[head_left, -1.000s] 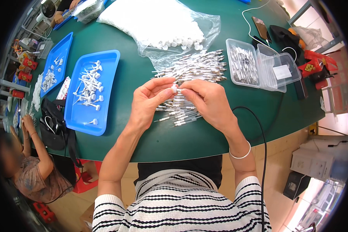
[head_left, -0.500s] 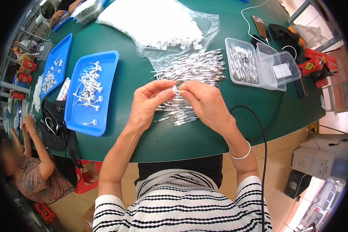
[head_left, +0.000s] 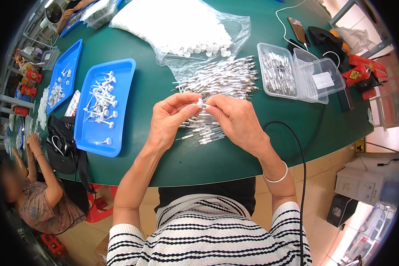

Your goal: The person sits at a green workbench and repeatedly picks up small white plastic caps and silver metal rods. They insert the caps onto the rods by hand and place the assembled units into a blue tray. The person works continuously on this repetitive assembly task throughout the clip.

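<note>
Above the near side of the pile, my two hands meet fingertip to fingertip. My left hand (head_left: 172, 116) is closed in a pinch on a small white plastic cap (head_left: 200, 102). Against the cap's right side, my right hand (head_left: 233, 119) pinches what looks like a thin rod, mostly hidden by the fingers. Under and behind the hands spreads a heap of thin white-and-metal rods (head_left: 228, 77). To the left, a blue tray (head_left: 127, 95) holds several white caps with rods (head_left: 104, 99) fixed in them.
A clear bag of white caps (head_left: 177, 26) lies open behind the heap. On the right stands a clear plastic box (head_left: 279, 73) of rods; a phone (head_left: 298, 31) and black cable (head_left: 297, 144) are nearby. Another blue tray (head_left: 71, 73), a black bag (head_left: 60, 148) and a co-worker (head_left: 42, 195) are left.
The white cap between my fingertips has tilted slightly. My hands have otherwise barely moved, and the trays and the heap look the same.
</note>
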Demonstrator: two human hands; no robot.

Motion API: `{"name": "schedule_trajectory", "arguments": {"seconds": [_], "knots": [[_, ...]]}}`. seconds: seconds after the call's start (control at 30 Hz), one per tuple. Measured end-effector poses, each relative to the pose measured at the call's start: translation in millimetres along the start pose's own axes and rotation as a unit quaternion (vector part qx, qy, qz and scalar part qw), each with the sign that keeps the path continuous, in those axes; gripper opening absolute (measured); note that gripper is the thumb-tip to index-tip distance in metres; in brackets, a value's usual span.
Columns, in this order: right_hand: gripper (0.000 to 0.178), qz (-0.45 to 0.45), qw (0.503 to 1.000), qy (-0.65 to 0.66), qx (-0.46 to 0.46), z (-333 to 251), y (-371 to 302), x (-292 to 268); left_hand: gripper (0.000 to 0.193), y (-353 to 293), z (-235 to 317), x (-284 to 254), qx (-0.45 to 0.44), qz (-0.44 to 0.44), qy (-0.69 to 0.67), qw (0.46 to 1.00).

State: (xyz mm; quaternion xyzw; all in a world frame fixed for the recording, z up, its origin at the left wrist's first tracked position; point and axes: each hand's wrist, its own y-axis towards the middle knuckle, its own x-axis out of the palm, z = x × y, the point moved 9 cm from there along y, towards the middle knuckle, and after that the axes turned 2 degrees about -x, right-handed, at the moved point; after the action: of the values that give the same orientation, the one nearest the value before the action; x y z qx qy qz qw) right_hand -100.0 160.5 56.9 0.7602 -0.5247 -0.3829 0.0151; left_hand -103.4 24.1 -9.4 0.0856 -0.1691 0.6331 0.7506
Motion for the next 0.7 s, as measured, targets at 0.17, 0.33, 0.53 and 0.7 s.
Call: {"name": "schedule_trajectory", "arguments": {"seconds": [0.17, 0.33, 0.53, 0.7], "knots": [[0.013, -0.01, 1.0, 0.003, 0.018, 3.4, -0.7, 1.4, 0.023, -2.1, 2.0, 3.2, 0.015, -0.002, 0.016, 1.0], [0.015, -0.043, 0.997, 0.049, 0.049, 9.4, -1.3, 2.6, 0.022, -3.6, 2.0, 7.1, 0.015, -0.036, 0.007, 0.999], [0.015, 0.006, 1.0, 0.007, 0.024, 0.2, -1.7, 3.5, 0.021, -3.9, 2.4, 4.7, 0.027, -0.026, -0.012, 0.999], [0.01, 0.054, 0.998, -0.032, -0.011, -5.1, -4.7, 5.8, 0.02, -6.5, 7.4, 8.4, 0.041, -0.022, -0.013, 0.999]]}}
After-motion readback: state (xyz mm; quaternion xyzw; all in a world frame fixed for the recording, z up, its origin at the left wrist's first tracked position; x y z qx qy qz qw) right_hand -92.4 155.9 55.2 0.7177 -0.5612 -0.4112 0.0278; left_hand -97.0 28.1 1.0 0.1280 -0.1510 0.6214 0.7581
